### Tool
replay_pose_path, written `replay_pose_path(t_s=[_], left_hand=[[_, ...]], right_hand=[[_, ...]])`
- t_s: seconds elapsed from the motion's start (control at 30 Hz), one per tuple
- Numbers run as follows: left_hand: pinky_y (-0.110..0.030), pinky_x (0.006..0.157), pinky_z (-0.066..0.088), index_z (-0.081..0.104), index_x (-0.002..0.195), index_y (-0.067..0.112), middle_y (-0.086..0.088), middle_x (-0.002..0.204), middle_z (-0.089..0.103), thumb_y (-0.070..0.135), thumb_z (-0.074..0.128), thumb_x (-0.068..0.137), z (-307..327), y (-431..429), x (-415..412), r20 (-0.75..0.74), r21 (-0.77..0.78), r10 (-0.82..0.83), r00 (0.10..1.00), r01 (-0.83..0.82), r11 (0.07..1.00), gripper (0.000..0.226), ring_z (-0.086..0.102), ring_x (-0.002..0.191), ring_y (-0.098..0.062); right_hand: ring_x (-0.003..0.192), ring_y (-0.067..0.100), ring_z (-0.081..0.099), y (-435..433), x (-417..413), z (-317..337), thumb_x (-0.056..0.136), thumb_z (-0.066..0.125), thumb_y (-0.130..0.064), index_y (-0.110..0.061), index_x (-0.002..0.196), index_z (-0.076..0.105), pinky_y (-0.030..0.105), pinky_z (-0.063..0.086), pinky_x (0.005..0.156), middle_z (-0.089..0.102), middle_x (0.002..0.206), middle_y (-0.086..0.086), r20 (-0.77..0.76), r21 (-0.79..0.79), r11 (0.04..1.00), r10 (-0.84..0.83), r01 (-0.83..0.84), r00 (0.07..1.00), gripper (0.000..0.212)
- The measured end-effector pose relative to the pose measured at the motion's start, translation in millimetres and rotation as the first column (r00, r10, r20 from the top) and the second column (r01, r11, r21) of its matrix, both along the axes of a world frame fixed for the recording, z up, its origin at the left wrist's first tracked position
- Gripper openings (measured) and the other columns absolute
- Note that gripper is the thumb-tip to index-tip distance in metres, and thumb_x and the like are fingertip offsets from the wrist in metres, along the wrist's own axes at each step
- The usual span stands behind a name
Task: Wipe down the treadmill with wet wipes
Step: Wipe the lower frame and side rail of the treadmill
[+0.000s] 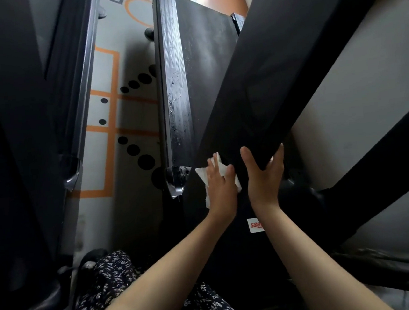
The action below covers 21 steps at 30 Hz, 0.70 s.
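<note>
Left hand flat, pressing wet wipe on motor cover, left edge. Right hand clasps upright. We'd keep pressure even and overlap strokes.

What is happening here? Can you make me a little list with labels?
left hand: presses the wet wipe flat, near the foot of the upright
right hand: grips the slanted upright, thumb on one side, fingers on the other
wet wipe: white, crumpled, mostly under the left hand
side rail: ribbed, speckled, beside the belt
floor: grey with orange lines and black dots
label: white with red letters, partly hidden
</note>
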<state>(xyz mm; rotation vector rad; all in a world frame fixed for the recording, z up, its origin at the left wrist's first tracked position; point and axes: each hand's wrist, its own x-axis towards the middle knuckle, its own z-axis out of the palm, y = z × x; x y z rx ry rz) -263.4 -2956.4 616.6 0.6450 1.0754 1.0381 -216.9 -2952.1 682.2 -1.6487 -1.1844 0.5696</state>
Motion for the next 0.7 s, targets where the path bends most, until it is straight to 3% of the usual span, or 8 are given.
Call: replay_pose_path(t_s=[0.1, 0.2, 0.33, 0.43, 0.5, 0.6, 0.7], left_hand=[[-0.046, 0.122, 0.01, 0.007, 0.155, 0.03, 0.008, 0.163, 0.002, 0.073, 0.033, 0.071, -9, -11, 4, 0.005, -0.012, 0.011, 1.0, -0.011, 1.0, 0.098, 0.002, 0.149, -0.009], [-0.048, 0.121, 0.009, 0.005, 0.155, 0.031, 0.006, 0.164, 0.003, 0.072, 0.035, 0.074, -10, -14, 5, 0.011, -0.038, 0.01, 1.0, -0.009, 0.999, 0.096, 0.003, 0.15, -0.013], [-0.048, 0.12, 0.013, 0.008, 0.155, 0.033, 0.008, 0.163, 0.004, 0.064, 0.039, 0.087, -15, -10, 6, 0.013, -0.041, 0.035, 0.999, -0.035, 0.999, 0.081, 0.004, 0.15, -0.013], [-0.046, 0.118, 0.021, 0.011, 0.154, 0.033, 0.009, 0.163, 0.002, 0.05, 0.04, 0.097, -20, -3, 4, 0.034, -0.065, 0.051, 0.998, -0.049, 0.997, 0.066, 0.003, 0.15, -0.013], [-0.042, 0.118, 0.022, 0.009, 0.155, 0.03, 0.008, 0.164, 0.001, 0.056, 0.042, 0.093, -23, 0, 3, 0.042, -0.076, 0.042, 0.998, -0.039, 0.996, 0.075, 0.004, 0.15, -0.013], [-0.045, 0.121, 0.015, 0.007, 0.156, 0.025, 0.004, 0.164, 0.004, 0.073, 0.037, 0.07, -29, 12, 1, 0.003, -0.127, 0.019, 1.0, -0.019, 0.992, 0.103, 0.007, 0.15, -0.015], [-0.05, 0.12, 0.016, 0.011, 0.156, 0.017, -0.001, 0.163, 0.009, 0.065, 0.039, 0.083, -40, 28, -1, -0.058, -0.131, 0.002, 0.998, -0.009, 0.991, 0.091, 0.013, 0.149, -0.021]], right_hand=[[0.101, -0.009, 0.061, 0, 0, 3, 0.087, 0.072, -0.014, -0.029, 0.125, 0.048, 0.01, 0.048, 0.081, 0.062, 0.108, -0.02, -0.011, 0.019, 1.0, 0.007, -0.007, 1.0, 0.047], [0.1, -0.006, 0.062, -2, 1, 3, 0.087, 0.072, -0.013, -0.024, 0.125, 0.05, 0.011, 0.048, 0.081, 0.063, 0.107, -0.018, -0.018, 0.034, 0.999, 0.01, -0.009, 1.0, 0.045], [0.103, -0.009, 0.06, -3, 1, 1, 0.087, 0.071, -0.014, -0.039, 0.116, 0.05, 0.01, 0.047, 0.083, 0.064, 0.103, -0.033, -0.046, 0.031, 0.999, 0.014, -0.013, 0.999, 0.044], [0.11, -0.012, 0.055, -5, 1, -5, 0.088, 0.071, -0.02, -0.046, 0.121, 0.043, 0.011, 0.045, 0.088, 0.058, 0.111, -0.037, -0.063, 0.001, 1.0, 0.018, -0.018, 0.998, 0.05], [0.111, -0.017, 0.05, -8, -1, -11, 0.087, 0.072, -0.022, -0.048, 0.127, 0.034, 0.009, 0.044, 0.09, 0.051, 0.119, -0.033, -0.061, -0.023, 0.999, 0.025, -0.027, 0.998, 0.061], [0.099, -0.029, 0.047, -10, -2, -20, 0.084, 0.074, -0.013, -0.043, 0.128, 0.026, 0.0, 0.041, 0.079, 0.044, 0.115, -0.033, -0.083, -0.061, 0.998, 0.004, -0.009, 0.997, 0.072], [0.098, -0.03, 0.047, -9, 1, -25, 0.083, 0.076, -0.013, -0.042, 0.129, 0.026, -0.001, 0.04, 0.078, 0.045, 0.114, -0.032, -0.065, -0.077, 0.997, -0.006, 0.001, 0.998, 0.074]])
